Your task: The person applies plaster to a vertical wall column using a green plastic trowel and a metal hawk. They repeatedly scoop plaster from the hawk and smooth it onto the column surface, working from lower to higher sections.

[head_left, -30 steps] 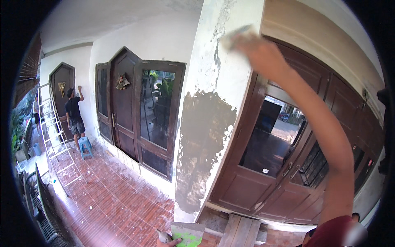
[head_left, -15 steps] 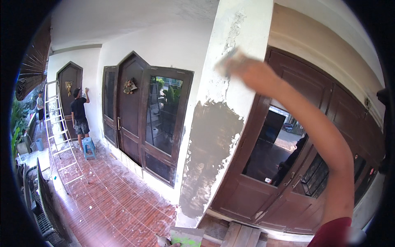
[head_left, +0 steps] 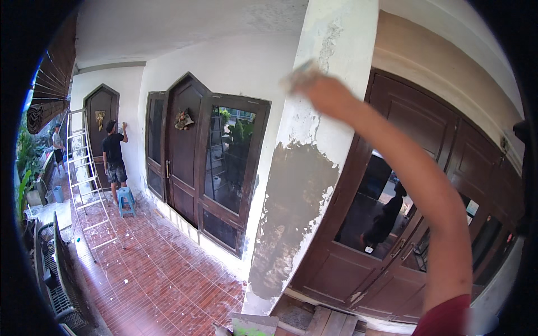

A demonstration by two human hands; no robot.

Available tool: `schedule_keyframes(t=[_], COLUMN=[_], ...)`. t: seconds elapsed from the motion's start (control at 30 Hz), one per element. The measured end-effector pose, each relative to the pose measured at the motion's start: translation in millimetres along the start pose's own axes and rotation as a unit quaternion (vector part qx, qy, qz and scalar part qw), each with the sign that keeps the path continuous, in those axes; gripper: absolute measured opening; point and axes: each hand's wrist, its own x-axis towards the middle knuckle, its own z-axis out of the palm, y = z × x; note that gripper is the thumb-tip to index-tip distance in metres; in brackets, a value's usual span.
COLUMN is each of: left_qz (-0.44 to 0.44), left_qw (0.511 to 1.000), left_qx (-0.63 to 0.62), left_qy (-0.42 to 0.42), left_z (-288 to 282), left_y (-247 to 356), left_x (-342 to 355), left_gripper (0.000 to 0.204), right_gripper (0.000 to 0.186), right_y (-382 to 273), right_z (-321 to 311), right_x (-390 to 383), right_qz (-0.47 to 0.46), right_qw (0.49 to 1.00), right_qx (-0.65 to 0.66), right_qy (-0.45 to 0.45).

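Note:
My right arm reaches up from the lower right, and my right hand (head_left: 326, 96), smeared by motion, is closed round a pale flat tool (head_left: 300, 77). That tool is against or just in front of the upper part of a white pillar (head_left: 350, 47); its exact kind is too blurred to tell. Below my hand, the pillar has a large bare grey patch (head_left: 297, 196) edged with flaking white paint. At the bottom edge appears a flat metal plate (head_left: 252, 323) with green smears, cut off by the frame. My left hand is out of view.
Brown double doors (head_left: 414, 218) with glass panes stand right of the pillar. Red floor tiles (head_left: 168, 269) carry pale dust and chips. A ladder (head_left: 83, 179), a blue stool (head_left: 126, 201) and a person (head_left: 114, 154) touching the wall are farther left. Wooden planks (head_left: 328, 322) lie below.
My right hand with the pale tool has shifted slightly left across the pillar. Fingers of my left hand, seen earlier by the green-smeared plate, no longer show. The whole view has shifted a little.

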Motion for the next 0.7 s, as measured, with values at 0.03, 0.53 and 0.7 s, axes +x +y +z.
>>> schedule_keyframes(t=[0.03, 0.53, 0.7], left_qz=[-0.001, 0.013, 0.014], left_qw=[1.0, 0.998, 0.999], left_qx=[0.004, 0.04, 0.026], left_qy=[0.001, 0.036, 0.04], left_z=[-1.2, -1.8, 8.1], left_y=[-1.3, 7.0, 14.7], left_x=[0.2, 2.8, 3.5], left_gripper=[0.039, 0.028, 0.034], right_gripper=[0.035, 0.036, 0.013], right_y=[-9.1, -29.2, -58.9], right_z=[-2.0, -11.8, -6.3], right_x=[-1.7, 1.8, -6.8], right_qz=[-0.135, 0.051, -0.261], right_qw=[0.99, 0.981, 0.952], right_qx=[-0.008, -0.106, -0.075], right_qy=[0.034, 0.155, 0.143])
